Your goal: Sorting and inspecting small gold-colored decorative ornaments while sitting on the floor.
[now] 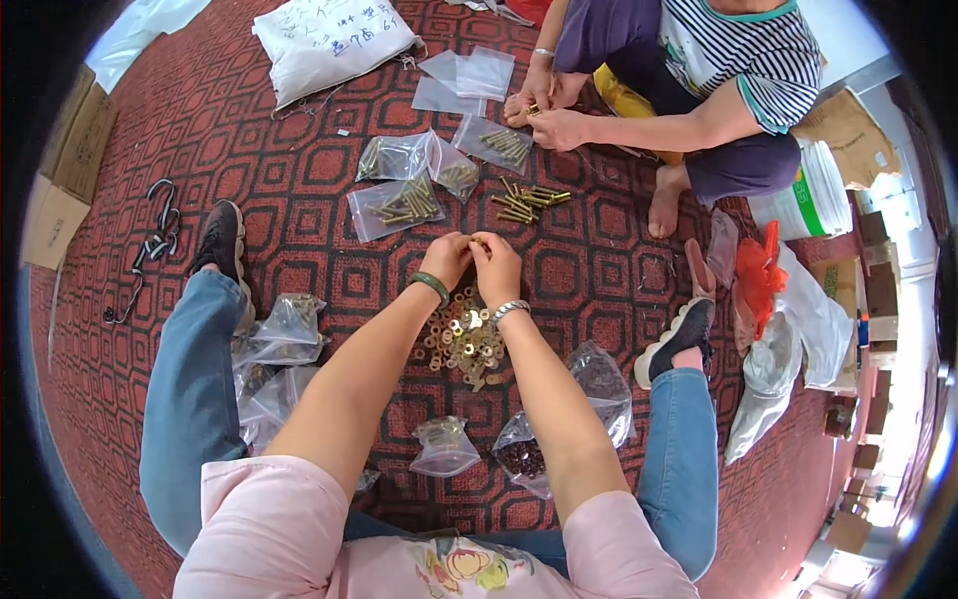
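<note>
My left hand (449, 258) and my right hand (496, 270) meet fingertip to fingertip in the middle, both closed in a pinch. A small brass-coloured piece (481, 242) shows between the fingers; its kind is too small to make out. Just below my hands lies a loose pile of brass washers (464, 344), partly hidden by my wrists. Beyond them is a heap of brass bolts (529, 203) on the carpet. Clear zip bags with bolts lie to its left, among them a nearer bag (397, 212) and a farther bag (496, 143).
Opposite sits a co-worker, whose hands (547, 122) hold a small brass piece. Flat plastic bags (464, 82) and a white sack (334, 45) lie far off. Nearer me are a small filled bag (445, 446) and a bag of dark pieces (524, 454). A white bucket (813, 195) stands right.
</note>
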A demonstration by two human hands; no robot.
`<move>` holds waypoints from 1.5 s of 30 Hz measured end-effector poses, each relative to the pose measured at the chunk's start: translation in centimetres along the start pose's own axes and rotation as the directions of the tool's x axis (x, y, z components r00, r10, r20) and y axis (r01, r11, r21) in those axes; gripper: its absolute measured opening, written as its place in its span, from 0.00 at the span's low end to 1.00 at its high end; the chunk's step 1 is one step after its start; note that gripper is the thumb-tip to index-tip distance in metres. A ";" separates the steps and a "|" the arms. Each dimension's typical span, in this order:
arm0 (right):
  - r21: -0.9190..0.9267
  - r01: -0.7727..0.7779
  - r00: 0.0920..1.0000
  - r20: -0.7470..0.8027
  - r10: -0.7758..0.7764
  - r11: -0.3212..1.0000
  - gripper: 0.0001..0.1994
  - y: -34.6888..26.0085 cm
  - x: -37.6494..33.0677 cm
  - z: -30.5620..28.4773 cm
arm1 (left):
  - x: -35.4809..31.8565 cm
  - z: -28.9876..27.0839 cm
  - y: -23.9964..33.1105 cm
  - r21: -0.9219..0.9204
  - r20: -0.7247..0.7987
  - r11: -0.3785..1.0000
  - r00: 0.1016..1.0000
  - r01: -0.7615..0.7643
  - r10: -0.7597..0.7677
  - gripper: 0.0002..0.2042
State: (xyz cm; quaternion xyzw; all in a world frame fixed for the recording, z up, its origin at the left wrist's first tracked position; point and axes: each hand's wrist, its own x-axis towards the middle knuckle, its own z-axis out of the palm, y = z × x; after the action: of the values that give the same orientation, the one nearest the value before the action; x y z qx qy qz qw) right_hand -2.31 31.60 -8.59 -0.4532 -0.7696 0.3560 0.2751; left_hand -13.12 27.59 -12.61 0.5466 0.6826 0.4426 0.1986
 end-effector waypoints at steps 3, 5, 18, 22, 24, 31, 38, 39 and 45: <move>0.024 0.015 1.000 -0.026 -0.015 1.000 0.09 -0.3 0.0 -0.1 | 0.5 -0.2 -0.1 -0.020 -0.043 0.996 0.996 -0.082 0.081 0.07; -0.015 0.030 0.999 -0.040 -0.031 0.999 0.08 -0.6 0.7 -0.4 | 1.5 -0.3 -0.1 -0.021 -0.057 0.994 0.993 -0.109 0.108 0.07; 0.206 -0.341 0.936 -0.019 0.352 0.917 0.11 1.3 -0.8 -3.9 | -1.4 -0.8 -0.7 -0.008 0.072 0.990 0.988 0.140 -0.139 0.10; 0.133 -0.391 0.919 -0.004 0.395 0.911 0.10 2.4 -3.3 -5.7 | -3.7 -2.2 1.1 -0.088 -0.027 0.988 0.991 0.125 -0.128 0.11; 0.088 -0.395 0.918 0.011 0.395 0.915 0.10 2.6 -4.3 -5.8 | -5.4 -2.3 1.0 -0.119 -0.028 0.982 0.988 0.148 -0.152 0.11; -0.049 -0.397 0.911 0.099 0.400 0.917 0.10 2.9 -5.1 -6.7 | -7.9 -3.7 2.3 -0.141 -0.004 0.976 0.986 0.164 -0.166 0.10; -0.161 -0.348 0.905 0.200 0.376 0.923 0.11 3.3 -6.3 -7.3 | -11.2 -4.1 2.4 -0.121 0.057 0.985 0.991 0.124 -0.118 0.09; -0.179 -0.334 0.906 0.212 0.367 0.926 0.11 3.1 -6.9 -7.0 | -11.3 -4.0 2.4 -0.120 0.055 0.984 0.990 0.133 -0.127 0.09; -0.293 -0.155 0.931 0.275 0.238 0.944 0.12 3.2 -8.7 -4.9 | -11.5 -4.4 3.3 0.009 0.175 0.988 0.973 0.153 -0.152 0.12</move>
State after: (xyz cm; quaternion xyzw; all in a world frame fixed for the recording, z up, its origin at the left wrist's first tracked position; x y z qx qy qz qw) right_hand 6.73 26.37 -9.07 -0.5005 -0.7940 0.3413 0.0515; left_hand -10.85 15.36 -10.04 0.5290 0.7015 0.3778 0.2922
